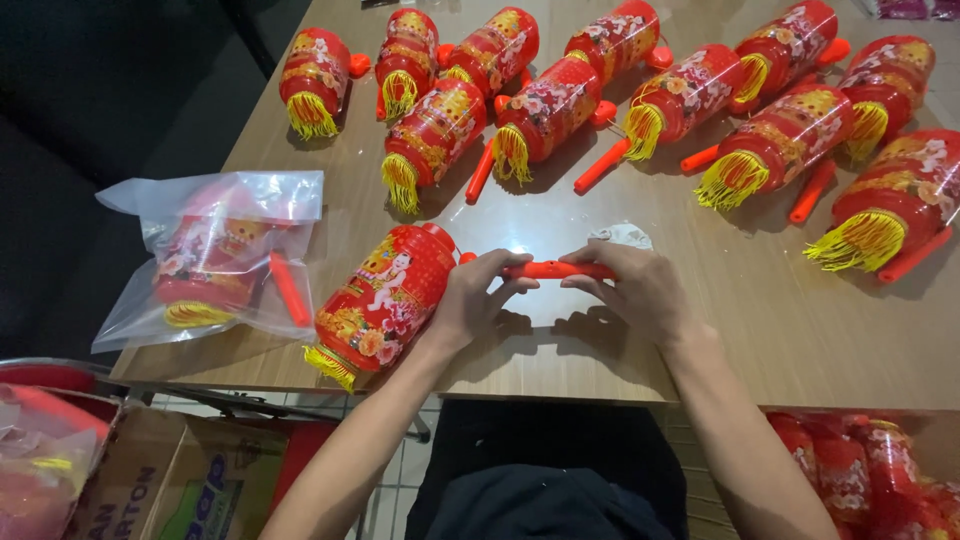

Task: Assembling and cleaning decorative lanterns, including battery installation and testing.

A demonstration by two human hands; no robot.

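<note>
Head view: an orange handle (555,269) is held level just above the worktop (760,320) between two bare hands, its long axis running left to right across the picture. The left hand (475,298) is pinched on the handle's left end, the grip closed with fingertips on top and thumb beneath; the right hand (640,290) is clamped on the right end, fingers curled over it. The red paper lantern (385,300) to which the handle is joined lies on its side directly left of the left hand, touching it, its yellow tassel fringe (330,365) pointing toward the near edge, so the left hand is the nearer one to the lantern body and the right hand sits at the far tip of the handle. A small white scrap (622,236) is seen just beyond the right hand. Ten more finished lanterns (545,110) with yellow fringes and orange handles are laid out in loose rows across the far half of the worktop, well apart from the hands. One clear plastic bag (215,260) holding a folded lantern and a loose orange stick rests at the left edge. A cardboard box (160,485) stands on the floor at lower left, and more bagged red lanterns (870,470) are glimpsed at lower right, their number not clear.
</note>
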